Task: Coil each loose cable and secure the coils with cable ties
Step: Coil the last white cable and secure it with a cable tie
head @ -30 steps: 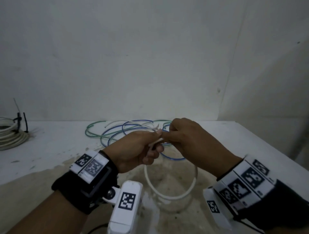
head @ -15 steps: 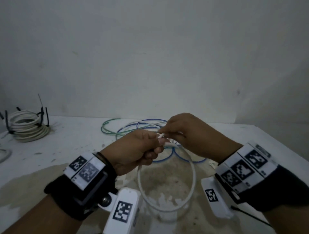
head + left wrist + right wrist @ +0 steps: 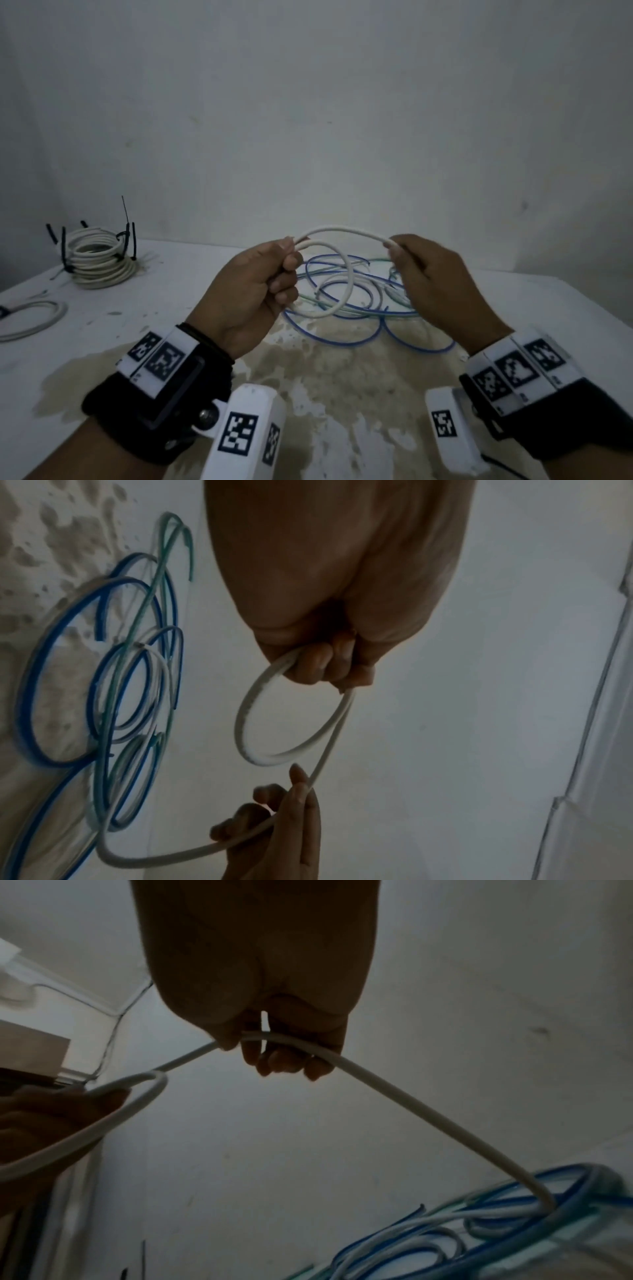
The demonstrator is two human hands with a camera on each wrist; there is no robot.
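Note:
A white cable (image 3: 342, 230) is held up over the table between both hands. My left hand (image 3: 270, 270) grips one loop of it (image 3: 251, 710), fingers curled round the crossing. My right hand (image 3: 407, 260) pinches the free run of the same cable (image 3: 342, 1064) further along. From the right hand the cable drops to a loose heap of blue, green and white cables (image 3: 356, 301) on the table behind the hands. Seen from the left wrist, the right hand's fingers (image 3: 298, 791) hold the cable below the loop.
A coiled white bundle with black cable ties (image 3: 97, 262) stands at the far left of the table (image 3: 548, 308). Another white cable loop (image 3: 30, 320) lies at the left edge. A brownish stain covers the table's near middle. Wall close behind.
The hands have drawn apart and risen: they met at one point before, now a span of white cable arches between them. The loop under the left hand looks smaller.

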